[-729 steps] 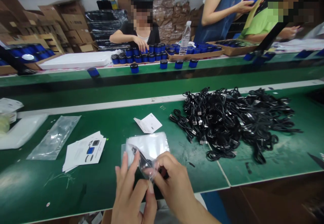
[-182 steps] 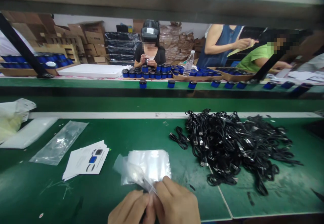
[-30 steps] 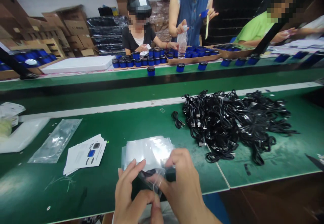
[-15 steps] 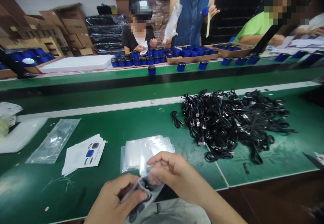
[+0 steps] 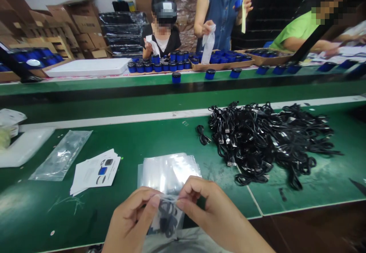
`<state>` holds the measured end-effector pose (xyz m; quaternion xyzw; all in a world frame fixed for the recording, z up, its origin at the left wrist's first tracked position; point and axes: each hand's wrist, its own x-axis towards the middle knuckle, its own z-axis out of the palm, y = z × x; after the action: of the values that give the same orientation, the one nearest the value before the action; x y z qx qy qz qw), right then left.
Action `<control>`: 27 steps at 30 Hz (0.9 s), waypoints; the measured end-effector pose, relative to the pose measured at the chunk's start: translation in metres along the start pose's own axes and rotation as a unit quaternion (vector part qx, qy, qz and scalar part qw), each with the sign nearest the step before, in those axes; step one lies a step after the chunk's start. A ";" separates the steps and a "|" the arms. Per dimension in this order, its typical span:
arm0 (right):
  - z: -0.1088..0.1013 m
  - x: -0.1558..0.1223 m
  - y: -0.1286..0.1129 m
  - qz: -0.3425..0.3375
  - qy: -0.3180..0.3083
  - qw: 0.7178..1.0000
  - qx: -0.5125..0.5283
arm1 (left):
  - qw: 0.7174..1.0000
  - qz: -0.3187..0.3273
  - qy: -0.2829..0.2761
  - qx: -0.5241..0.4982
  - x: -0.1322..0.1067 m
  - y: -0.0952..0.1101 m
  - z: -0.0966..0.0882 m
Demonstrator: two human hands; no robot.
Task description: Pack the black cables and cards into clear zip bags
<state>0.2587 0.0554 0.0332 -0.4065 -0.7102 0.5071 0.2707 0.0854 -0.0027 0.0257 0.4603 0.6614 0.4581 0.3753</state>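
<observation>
Between my hands hangs a clear plastic bag [image 5: 167, 220] with a dark coiled cable inside. My left hand [image 5: 133, 215] pinches the left end of its top edge, and my right hand [image 5: 204, 203] pinches the right end. Just beyond my fingers lies a stack of clear plastic bags [image 5: 168, 171] on the green table. Printed leaflets [image 5: 95, 171] are fanned out to the left, showing pictures of a blue item and accessories. To the right is a big heap of black USB cables [image 5: 265, 138], with one coiled cable [image 5: 203, 135] lying apart at its left side.
A single flat clear bag [image 5: 61, 156] lies at the left beside a white foam-like sheet [image 5: 25, 146]. Across the green belt [image 5: 143, 102] stand rows of blue jars with black lids [image 5: 157, 67]. Several people work beyond, one holding a plastic bag [image 5: 208, 45].
My left hand has moved from gripping the bag's body to its top edge. Both hands now stretch the bag's mouth between them, and the bag hangs upright.
</observation>
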 end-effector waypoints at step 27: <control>0.010 0.005 0.004 -0.083 -0.015 0.996 -0.006 | 0.990 0.080 -0.088 0.081 0.006 -0.004 -0.006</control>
<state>0.2493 0.0553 0.0262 -0.3404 -0.7483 0.4847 0.2988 0.0768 0.0006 0.0235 0.5793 0.6215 0.3893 0.3558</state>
